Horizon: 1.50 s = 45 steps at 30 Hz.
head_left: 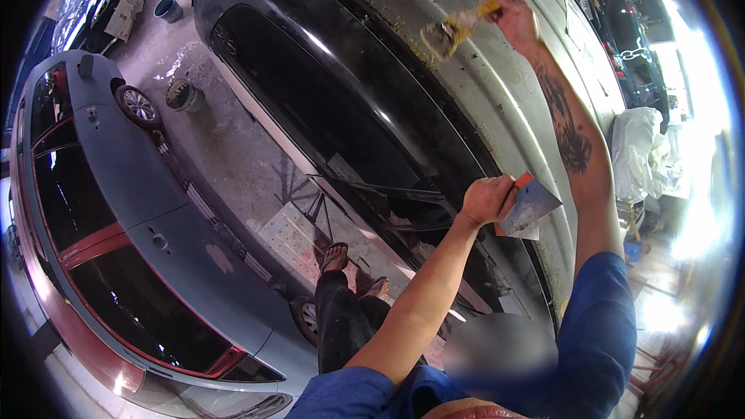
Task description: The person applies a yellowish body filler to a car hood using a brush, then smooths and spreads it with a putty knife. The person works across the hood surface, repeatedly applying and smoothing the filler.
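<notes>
My right hand (pixel 516 22) is closed round the yellow handle of a paintbrush (pixel 454 33), whose bristles point left and down over the roof edge. Held in my left hand (pixel 489 200), closer to me, is a flat metal filler spreader (pixel 534 206) with an orange grip edge; a second pale sheet shows under it. Both hands are above the grey ribbed car roof (pixel 497 101). Crumbly yellowish residue lies along the roof's edge channel, beside the black upper side of the car (pixel 341 70). I cannot tell whether the bristles touch the roof.
I stand on a perforated metal platform (pixel 291 231) next to the car. On the left is a grey car (pixel 147 178) with red window frames. Two buckets, one blue (pixel 168 8) and one dirty (pixel 184 95), stand between. A dark vehicle (pixel 625 39) and white-covered object (pixel 638 154) are at right.
</notes>
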Tool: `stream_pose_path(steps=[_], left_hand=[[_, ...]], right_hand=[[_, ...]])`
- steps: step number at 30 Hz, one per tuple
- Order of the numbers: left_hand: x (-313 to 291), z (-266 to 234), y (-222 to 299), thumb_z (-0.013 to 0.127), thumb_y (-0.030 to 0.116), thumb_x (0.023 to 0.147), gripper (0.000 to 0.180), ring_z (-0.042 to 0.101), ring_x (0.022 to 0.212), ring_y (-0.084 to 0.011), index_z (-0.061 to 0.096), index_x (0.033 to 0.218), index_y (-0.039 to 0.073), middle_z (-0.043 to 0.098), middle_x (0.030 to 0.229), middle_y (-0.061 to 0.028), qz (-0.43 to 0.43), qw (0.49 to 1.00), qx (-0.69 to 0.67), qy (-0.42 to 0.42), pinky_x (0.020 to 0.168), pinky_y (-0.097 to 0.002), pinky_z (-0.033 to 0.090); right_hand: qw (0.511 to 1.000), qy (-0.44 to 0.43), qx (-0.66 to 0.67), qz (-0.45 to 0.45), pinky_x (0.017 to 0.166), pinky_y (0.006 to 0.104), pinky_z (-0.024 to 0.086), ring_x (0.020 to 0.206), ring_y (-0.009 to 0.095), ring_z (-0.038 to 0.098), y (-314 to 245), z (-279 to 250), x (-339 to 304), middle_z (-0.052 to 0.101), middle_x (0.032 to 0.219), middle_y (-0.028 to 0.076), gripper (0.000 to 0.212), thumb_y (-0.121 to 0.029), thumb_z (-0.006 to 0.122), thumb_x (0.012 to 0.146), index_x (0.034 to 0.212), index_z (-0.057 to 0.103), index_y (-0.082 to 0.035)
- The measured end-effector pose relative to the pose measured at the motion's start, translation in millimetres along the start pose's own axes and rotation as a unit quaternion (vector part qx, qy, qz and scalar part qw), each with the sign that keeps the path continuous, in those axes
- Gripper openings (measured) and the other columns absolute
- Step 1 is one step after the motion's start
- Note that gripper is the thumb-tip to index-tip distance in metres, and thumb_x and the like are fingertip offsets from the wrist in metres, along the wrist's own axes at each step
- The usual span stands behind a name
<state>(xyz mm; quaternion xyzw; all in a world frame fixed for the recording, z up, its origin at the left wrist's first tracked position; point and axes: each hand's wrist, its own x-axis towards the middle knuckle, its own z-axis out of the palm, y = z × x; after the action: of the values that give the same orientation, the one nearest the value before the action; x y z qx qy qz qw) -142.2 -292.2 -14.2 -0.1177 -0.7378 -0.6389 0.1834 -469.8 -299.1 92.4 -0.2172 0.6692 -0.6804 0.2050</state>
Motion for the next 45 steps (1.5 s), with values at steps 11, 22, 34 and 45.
stream_pose_path(steps=[11, 22, 34, 45], left_hand=[[-6, 1, 0, 0.056, 0.021, 0.085, 0.015, 0.061, 0.072, -0.0373, 0.055, 0.096, 0.01, 0.061, 0.076, -0.0141, -0.067, 0.996, 0.013, -0.052, 0.061, -0.0466, 0.049], [-7, 3, 0, 0.049, 0.023, 0.091, 0.019, 0.06, 0.07, -0.039, 0.049, 0.092, 0.005, 0.059, 0.074, -0.0171, -0.029, 0.999, -0.001, -0.032, 0.059, -0.0476, 0.046], [-6, 3, 1, 0.05, 0.021, 0.09, 0.016, 0.06, 0.07, -0.0382, 0.049, 0.091, 0.005, 0.059, 0.074, -0.016, -0.028, 0.999, 0.003, -0.04, 0.06, -0.0468, 0.047], [-6, 7, -4, 0.055, 0.023, 0.087, 0.018, 0.061, 0.068, -0.0391, 0.054, 0.098, 0.009, 0.06, 0.074, -0.0154, -0.053, 0.997, 0.037, -0.051, 0.057, -0.0487, 0.048]], right_hand=[[0.997, 0.051, -0.042, 0.047, 0.069, 0.0281, 0.045, 0.084, 0.011, 0.056, 27, 12, -48, 0.061, 0.093, 0.002, 0.02, -0.026, 0.058, 0.092, 0.101, 0.06, -0.008], [0.998, 0.05, -0.014, 0.02, 0.061, 0.0256, 0.038, 0.072, 0.01, 0.05, 22, 3, -53, 0.059, 0.088, 0.002, 0.009, -0.014, 0.054, 0.093, 0.093, 0.058, -0.006], [0.999, 0.02, -0.03, 0.028, 0.062, 0.026, 0.038, 0.071, 0.01, 0.049, 23, 10, -48, 0.059, 0.089, 0.003, 0.009, -0.015, 0.054, 0.094, 0.093, 0.058, -0.006], [0.996, 0.085, 0.018, -0.03, 0.066, 0.0271, 0.039, 0.077, 0.012, 0.052, 3, -7, -50, 0.059, 0.091, 0.003, 0.02, -0.023, 0.055, 0.094, 0.101, 0.06, -0.005]])
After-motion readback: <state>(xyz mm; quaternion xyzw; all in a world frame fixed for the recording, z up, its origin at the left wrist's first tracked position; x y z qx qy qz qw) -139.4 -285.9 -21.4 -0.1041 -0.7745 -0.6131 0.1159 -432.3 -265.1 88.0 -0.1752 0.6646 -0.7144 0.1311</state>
